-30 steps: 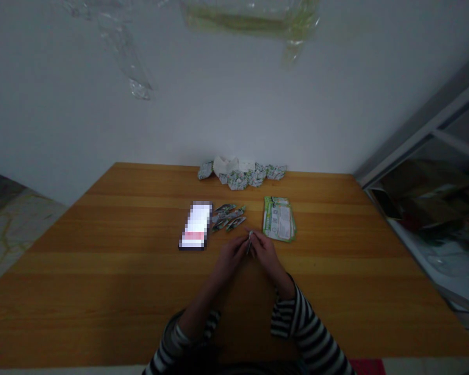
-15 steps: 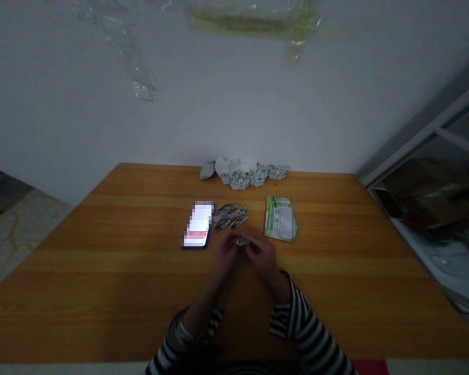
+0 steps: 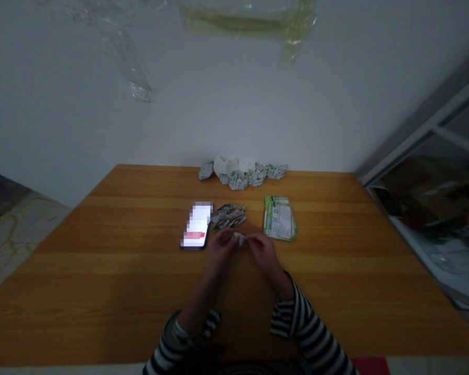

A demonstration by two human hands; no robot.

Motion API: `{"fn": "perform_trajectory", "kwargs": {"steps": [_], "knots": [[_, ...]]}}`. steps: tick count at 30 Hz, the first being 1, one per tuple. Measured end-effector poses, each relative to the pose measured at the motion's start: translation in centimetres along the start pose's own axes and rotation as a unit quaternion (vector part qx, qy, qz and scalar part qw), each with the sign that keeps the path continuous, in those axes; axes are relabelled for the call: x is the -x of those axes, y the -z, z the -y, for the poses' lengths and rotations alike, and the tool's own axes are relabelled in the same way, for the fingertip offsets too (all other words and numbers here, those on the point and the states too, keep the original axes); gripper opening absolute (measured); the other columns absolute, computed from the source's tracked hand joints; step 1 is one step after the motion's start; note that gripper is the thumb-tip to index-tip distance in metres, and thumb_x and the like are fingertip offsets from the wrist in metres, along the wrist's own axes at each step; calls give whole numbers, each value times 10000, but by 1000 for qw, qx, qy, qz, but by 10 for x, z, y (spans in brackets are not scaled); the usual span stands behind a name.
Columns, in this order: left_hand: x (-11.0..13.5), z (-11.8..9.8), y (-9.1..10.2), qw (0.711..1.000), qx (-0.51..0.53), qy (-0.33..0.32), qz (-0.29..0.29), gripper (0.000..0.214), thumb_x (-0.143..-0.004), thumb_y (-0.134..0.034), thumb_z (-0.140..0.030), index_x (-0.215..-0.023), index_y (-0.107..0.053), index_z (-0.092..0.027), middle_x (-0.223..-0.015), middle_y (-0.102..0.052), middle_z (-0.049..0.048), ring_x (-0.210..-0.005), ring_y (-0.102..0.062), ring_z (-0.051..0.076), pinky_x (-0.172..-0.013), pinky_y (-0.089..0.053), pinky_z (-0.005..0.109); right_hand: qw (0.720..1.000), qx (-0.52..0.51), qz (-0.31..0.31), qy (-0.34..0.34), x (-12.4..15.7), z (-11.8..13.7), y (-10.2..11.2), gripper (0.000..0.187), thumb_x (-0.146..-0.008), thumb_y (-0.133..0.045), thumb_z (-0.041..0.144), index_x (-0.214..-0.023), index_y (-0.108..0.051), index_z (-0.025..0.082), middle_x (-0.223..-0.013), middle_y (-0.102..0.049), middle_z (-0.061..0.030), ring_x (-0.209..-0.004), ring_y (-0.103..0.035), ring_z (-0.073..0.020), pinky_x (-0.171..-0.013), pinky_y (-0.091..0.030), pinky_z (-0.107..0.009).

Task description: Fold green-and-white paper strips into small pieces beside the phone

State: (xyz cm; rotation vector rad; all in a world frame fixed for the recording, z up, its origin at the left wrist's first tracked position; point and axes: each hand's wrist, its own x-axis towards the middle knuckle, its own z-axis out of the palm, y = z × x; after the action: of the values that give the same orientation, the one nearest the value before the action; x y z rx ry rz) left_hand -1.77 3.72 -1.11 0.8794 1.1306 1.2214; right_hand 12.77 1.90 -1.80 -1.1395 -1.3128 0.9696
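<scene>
Black and white stripes ring the sleeves [image 3: 312, 324] — the table [image 3: 101, 271] before me is banded honey-brown — and the held piece [image 3: 239, 239] looks whitish, the small folded papers [image 3: 230, 215] mottled grey-white and green, the leaflets [image 3: 281, 221] green and white, the wall [image 3: 234, 114] bluish-grey.

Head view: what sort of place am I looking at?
Probably a plain room, at home or a small workroom; I can't tell which. A wooden table stands by a pale wall with tape on it, and a phone lies on the table.
</scene>
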Motion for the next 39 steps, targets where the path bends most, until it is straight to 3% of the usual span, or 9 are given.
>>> {"fn": "perform_trajectory", "kwargs": {"steps": [3,6,11,18,24,33,36,39], "knots": [[0,1,3,998,-58,-30,-18,480,-603,-829,-404,-973,-658,-149,-905,-766,102,-856,-728,253,-793,-568,375,997,-56,-8,-61,1,2,-9,210,-767,-686,318,-937,-627,210,-903,-702,-43,-811,-664,-180,-745,-543,-300],[1,2,3,996,-85,-39,-5,459,-639,-797,-428,-970,-676,-134,-945,-761,124,-873,-727,263,-793,-570,379,992,-74,-36,-94,2,1,-15,321,-672,-773,327,-902,-582,210,-849,-682,-20,-754,-658,-173,-687,-549,-287],[2,4,0,990,-126,-56,8,362,-750,-708,-428,-957,-717,-131,-962,-759,123,-898,-717,259,-851,-550,402,987,-83,-61,-122,2,-1,-13,286,-713,-740,361,-910,-606,202,-728,-654,-2,-600,-615,-147,-543,-516,-257],[2,4,-2,968,-225,-108,5,278,-845,-610,-354,-1016,-726,-169,-1029,-749,103,-955,-695,259,-893,-529,428,987,-91,-40,-129,2,-6,-8,296,-746,-711,399,-944,-702,179,-802,-712,-50,-661,-654,-177,-585,-557,-292],[5,6,-3,938,-289,-181,57,211,-857,-589,-270,-1005,-724,-206,-1009,-741,74,-929,-678,237,-853,-532,385,987,-66,-42,-137,0,-8,-4,322,-760,-694,459,-866,-720,157,-826,-721,-71,-694,-662,-191,-575,-553,-284],[7,3,-7,939,-299,-169,13,187,-862,-540,-248,-979,-673,-187,-934,-716,70,-839,-667,205,-757,-541,337,983,-67,-124,-116,-4,-5,-2,322,-744,-693,487,-785,-678,169,-696,-682,-29,-624,-617,-163,-589,-520,-280],[7,1,-7,943,-289,-162,34,211,-871,-563,-314,-1007,-662,-186,-939,-702,67,-829,-660,194,-726,-536,310,989,-58,-99,-96,-3,-4,-1,280,-750,-702,448,-800,-683,172,-761,-700,-43,-693,-636,-175,-659,-528,-298],[7,1,-7,935,-304,-174,54,187,-874,-567,-332,-914,-676,-186,-898,-677,60,-816,-645,187,-722,-524,296,994,-31,-69,-83,0,-4,-3,245,-787,-676,414,-832,-690,174,-799,-704,-55,-726,-640,-182,-689,-524,-305]]}}
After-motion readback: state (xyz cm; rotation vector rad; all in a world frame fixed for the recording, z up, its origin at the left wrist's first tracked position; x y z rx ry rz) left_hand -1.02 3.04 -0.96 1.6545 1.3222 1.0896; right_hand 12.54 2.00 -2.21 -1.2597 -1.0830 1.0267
